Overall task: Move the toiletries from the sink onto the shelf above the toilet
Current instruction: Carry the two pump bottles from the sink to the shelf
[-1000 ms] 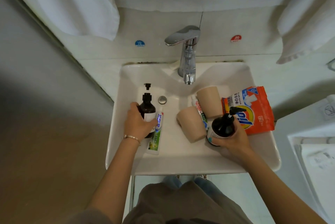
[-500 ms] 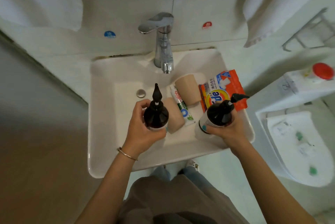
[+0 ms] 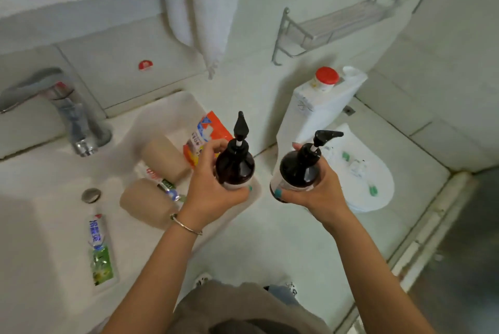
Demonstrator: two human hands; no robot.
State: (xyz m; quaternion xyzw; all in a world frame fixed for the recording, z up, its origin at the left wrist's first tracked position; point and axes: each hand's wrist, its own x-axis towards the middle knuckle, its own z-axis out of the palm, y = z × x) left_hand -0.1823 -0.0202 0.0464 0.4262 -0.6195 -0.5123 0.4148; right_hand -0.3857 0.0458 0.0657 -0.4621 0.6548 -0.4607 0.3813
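My left hand point(image 3: 208, 193) grips a dark pump bottle point(image 3: 235, 163) upright over the sink's right edge. My right hand point(image 3: 318, 190) holds a second dark pump bottle point(image 3: 298, 169), lifted between the sink and the toilet. Left in the white sink point(image 3: 48, 225) are two beige cups point(image 3: 166, 158) point(image 3: 145, 202), a toothpaste tube point(image 3: 100, 250), a second tube point(image 3: 162, 181) between the cups, and an orange detergent pouch point(image 3: 205, 135). The metal wire shelf point(image 3: 334, 24) hangs on the wall above the toilet, with nothing visible on it.
A white toilet point(image 3: 361, 171) stands to the right, with a red-capped container point(image 3: 325, 79) on its tank point(image 3: 310, 106). White towels point(image 3: 199, 4) hang above the sink. The chrome tap point(image 3: 67, 109) is at the far left. A raised threshold point(image 3: 432, 220) runs along the floor on the right.
Both hands have lifted their pump bottles out of the sink and carried them right, toward the toilet. The view has swung right, bringing the shelf and toilet into sight.
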